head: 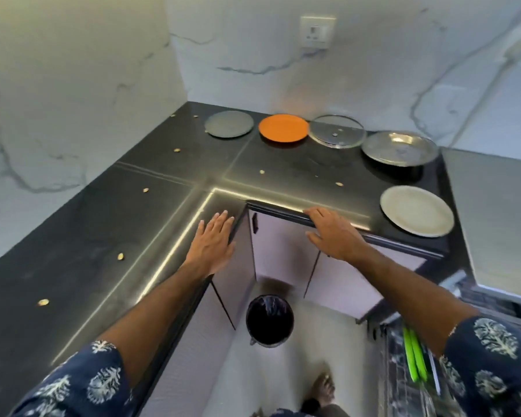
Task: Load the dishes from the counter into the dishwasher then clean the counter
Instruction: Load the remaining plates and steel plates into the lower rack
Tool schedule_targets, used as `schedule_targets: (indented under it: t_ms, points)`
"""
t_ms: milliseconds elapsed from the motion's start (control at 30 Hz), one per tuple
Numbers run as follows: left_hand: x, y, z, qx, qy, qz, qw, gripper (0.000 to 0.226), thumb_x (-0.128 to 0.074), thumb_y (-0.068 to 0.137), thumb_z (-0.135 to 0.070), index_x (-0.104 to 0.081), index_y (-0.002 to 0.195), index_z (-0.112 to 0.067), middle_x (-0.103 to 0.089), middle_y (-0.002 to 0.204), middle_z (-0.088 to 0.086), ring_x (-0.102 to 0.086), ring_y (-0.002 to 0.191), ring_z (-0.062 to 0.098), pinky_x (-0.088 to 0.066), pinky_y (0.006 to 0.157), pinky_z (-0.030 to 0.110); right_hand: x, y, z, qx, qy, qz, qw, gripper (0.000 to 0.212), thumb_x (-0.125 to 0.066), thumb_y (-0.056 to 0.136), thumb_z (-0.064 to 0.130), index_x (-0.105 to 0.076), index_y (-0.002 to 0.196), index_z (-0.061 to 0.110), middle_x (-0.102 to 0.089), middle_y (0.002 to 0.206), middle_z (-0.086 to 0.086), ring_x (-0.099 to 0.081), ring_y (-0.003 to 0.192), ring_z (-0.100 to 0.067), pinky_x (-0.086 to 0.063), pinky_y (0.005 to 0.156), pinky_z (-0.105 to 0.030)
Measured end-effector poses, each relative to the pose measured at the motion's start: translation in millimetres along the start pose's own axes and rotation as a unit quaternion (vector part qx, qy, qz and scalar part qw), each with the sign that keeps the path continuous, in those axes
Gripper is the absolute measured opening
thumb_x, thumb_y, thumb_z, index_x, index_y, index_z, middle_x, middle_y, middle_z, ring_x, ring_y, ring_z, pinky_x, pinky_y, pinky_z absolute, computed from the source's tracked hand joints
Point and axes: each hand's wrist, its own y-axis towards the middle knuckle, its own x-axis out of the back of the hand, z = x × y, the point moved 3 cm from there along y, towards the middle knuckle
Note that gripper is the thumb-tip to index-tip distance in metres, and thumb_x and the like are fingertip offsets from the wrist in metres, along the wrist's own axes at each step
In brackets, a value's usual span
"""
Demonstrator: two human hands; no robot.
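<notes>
White marble-look wall panels with grey veining (82, 85) meet in a corner behind an L-shaped black stone counter (73, 236); a white wall socket plate (317, 32) sits on the rear panel. Pale lilac cabinet doors (283, 245) run beneath the counter edge, which shows a bright strip of reflected light. A round black waste bin (269, 320) stands on the pale grey floor (298, 371) in the inner corner.

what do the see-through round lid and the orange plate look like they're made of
See-through round lid: likely glass with a metal rim, since the dark counter shows through it. Round orange plate: matte and opaque, perhaps plastic or glazed ceramic; the look leaves it open.
</notes>
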Motion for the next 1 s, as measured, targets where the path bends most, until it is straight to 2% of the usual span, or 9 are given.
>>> schedule_targets:
  t_ms: [167,267,433,633,733,867,1000]
  points:
    - [-18.2,16.4,64.2,0.074,-0.003,0.016,0.997,0.068,-0.038,0.102,-0.041,-0.011,0.159,-0.015,-0.001,0.167,0.004,0.002,0.154,0.019,-0.004,0.124,0.047,-26.9,96.8,40.9,0.091,-0.022,0.041,0.995,0.054,-0.055,0.089,0.030,-0.044,0.141,0.019,-0.052,0.136,-0.004,-0.054,0.120,-0.027,-0.047,0.099,-0.044]
    - [-19.8,33.0,68.1,0.063,0.004,0.019,0.998,0.068,-0.037,0.103,-0.042,-0.009,0.159,-0.015,0.000,0.167,0.004,0.003,0.154,0.020,-0.004,0.125,0.047,-26.6,133.7,43.1,0.109,-0.033,0.031,0.993,0.048,-0.054,0.092,0.033,-0.044,0.138,0.020,-0.052,0.133,-0.003,-0.053,0.119,-0.027,-0.047,0.098,-0.044]
    - [-39.3,109.3,69.9,0.076,0.010,0.024,0.997,0.066,-0.031,0.104,-0.044,-0.009,0.159,-0.015,0.000,0.167,0.005,0.002,0.154,0.022,-0.004,0.124,0.049,-39.6,246.3,21.4,0.148,-0.071,0.080,0.983,0.051,-0.050,0.094,0.033,-0.040,0.141,0.016,-0.046,0.139,-0.009,-0.050,0.123,-0.033,-0.045,0.098,-0.053]
    - [-57.2,206.3,75.4,0.119,0.012,0.017,0.993,0.064,-0.024,0.103,-0.049,-0.017,0.157,-0.015,-0.009,0.167,0.008,-0.008,0.154,0.024,-0.010,0.123,0.052,-58.0,378.3,-14.2,0.192,-0.071,0.114,0.972,0.047,-0.054,0.089,0.026,-0.045,0.134,0.015,-0.046,0.135,-0.010,-0.047,0.121,-0.037,-0.045,0.095,-0.052]
    - [-73.5,221.5,77.2,0.147,0.002,-0.017,0.989,0.067,-0.016,0.101,-0.052,-0.018,0.158,-0.017,-0.015,0.166,0.006,-0.013,0.153,0.023,-0.011,0.122,0.053,-72.0,443.3,-23.3,0.215,-0.079,0.113,0.967,0.045,-0.054,0.092,0.026,-0.044,0.134,0.011,-0.046,0.134,-0.014,-0.047,0.122,-0.039,-0.045,0.095,-0.054]
    - [-84.0,224.8,80.4,0.147,-0.004,-0.055,0.988,0.065,-0.020,0.101,-0.050,-0.021,0.158,-0.019,-0.016,0.165,0.004,-0.010,0.153,0.020,-0.009,0.123,0.051,-93.4,521.7,-26.4,0.206,-0.051,0.080,0.974,0.049,-0.053,0.093,0.020,-0.041,0.139,0.006,-0.044,0.138,-0.019,-0.042,0.126,-0.042,-0.042,0.099,-0.056]
    - [-83.0,225.6,81.6,0.145,-0.027,-0.067,0.987,0.063,-0.020,0.102,-0.049,-0.017,0.158,-0.023,-0.012,0.166,-0.001,-0.004,0.154,0.017,-0.006,0.125,0.048,-118.5,567.2,-22.3,0.204,-0.097,0.044,0.973,0.037,-0.050,0.096,0.020,-0.048,0.130,0.005,-0.050,0.130,-0.018,-0.048,0.119,-0.040,-0.044,0.093,-0.050]
